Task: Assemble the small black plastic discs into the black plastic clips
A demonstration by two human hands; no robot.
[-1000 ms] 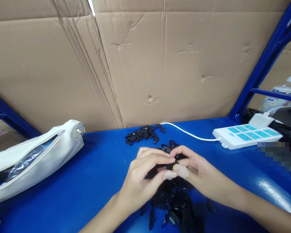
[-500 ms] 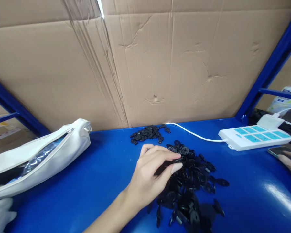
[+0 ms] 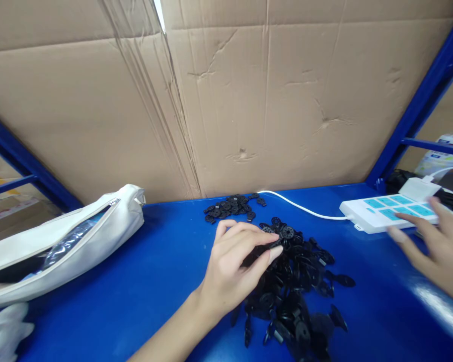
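Note:
My left hand reaches in from the bottom, its thumb and fingers pinched together on a small black part at the upper left of a large heap of black plastic parts. The held part is mostly hidden by the fingers. My right hand is at the right edge, fingers spread and slightly blurred, over the near side of a white power strip. Nothing shows between its fingers. Farther back, against the cardboard, lies a smaller pile of black parts.
An unzipped white bag lies on the left of the blue table, with a whitish object below it. A white cable runs to the power strip. Cardboard and blue posts stand behind.
My right hand has come farther into view, away from the dark phone-like object it was touching, and its fingers have spread. My left hand stays nearly in place, still pinching.

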